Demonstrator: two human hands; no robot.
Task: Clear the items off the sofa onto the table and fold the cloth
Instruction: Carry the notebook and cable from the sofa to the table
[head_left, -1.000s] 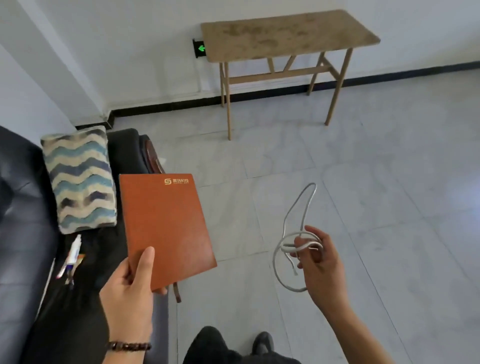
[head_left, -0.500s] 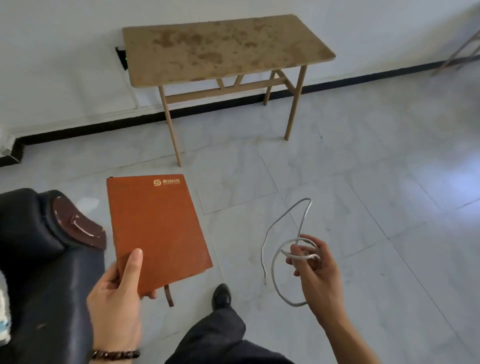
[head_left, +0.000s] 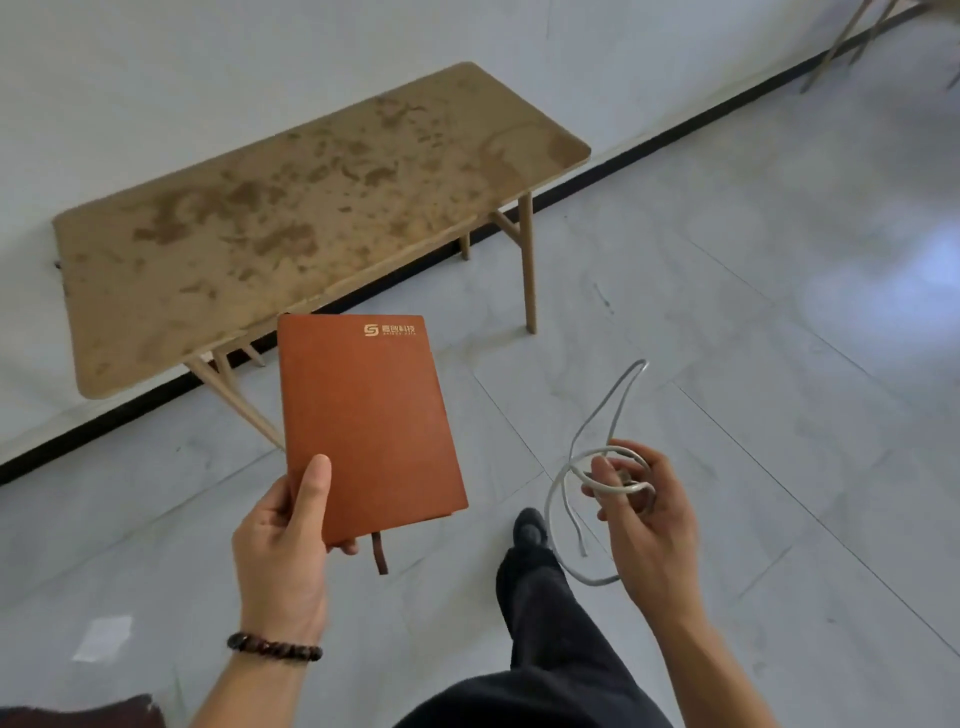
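Head view: the left hand (head_left: 283, 540) grips an orange-brown notebook (head_left: 366, 423) by its near left corner, thumb flat on the cover and fingers curled beneath. The cover is plain and smooth, with a small gold logo at its 1 o'clock corner and a dark ribbon hanging from the lower edge. The right hand (head_left: 649, 525), loosely curled, holds a looped white cable (head_left: 582, 457); one loop rises toward 12 o'clock and loose ends dangle below. At 11 o'clock from the notebook stands the wooden table (head_left: 291, 218), its stained top bare, its back edge against the wall. Open tiled floor (head_left: 753, 322) spreads from 1 to 4 o'clock.
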